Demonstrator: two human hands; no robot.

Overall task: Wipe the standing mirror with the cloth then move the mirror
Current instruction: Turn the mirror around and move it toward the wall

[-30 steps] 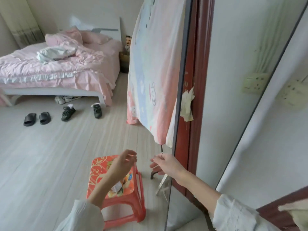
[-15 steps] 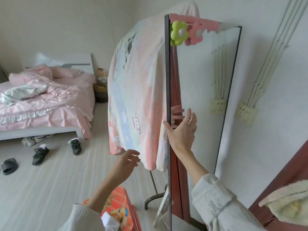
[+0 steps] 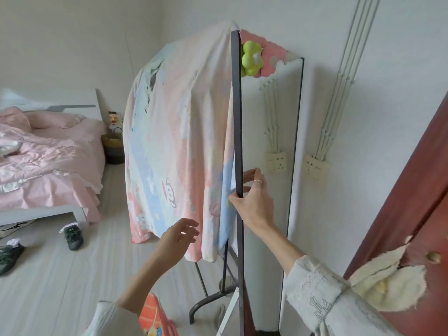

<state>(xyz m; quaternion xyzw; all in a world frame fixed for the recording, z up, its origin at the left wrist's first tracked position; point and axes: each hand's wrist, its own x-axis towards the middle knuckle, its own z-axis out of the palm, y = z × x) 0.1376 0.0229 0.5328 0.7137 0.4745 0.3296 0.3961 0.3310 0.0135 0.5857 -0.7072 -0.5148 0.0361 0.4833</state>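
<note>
Right hand (image 3: 254,202) at frame centre gripped standing mirror (image 3: 266,190) by dark left edge; left hand (image 3: 180,235) below-left hovered open, fingers relaxed.

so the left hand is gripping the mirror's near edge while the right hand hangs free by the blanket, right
Not quite: the hands are swapped. In the head view the right hand grips the near edge of the mirror, thumb on one side and fingers on the glass side, while the left hand hangs free by the blanket, holding nothing.
</note>
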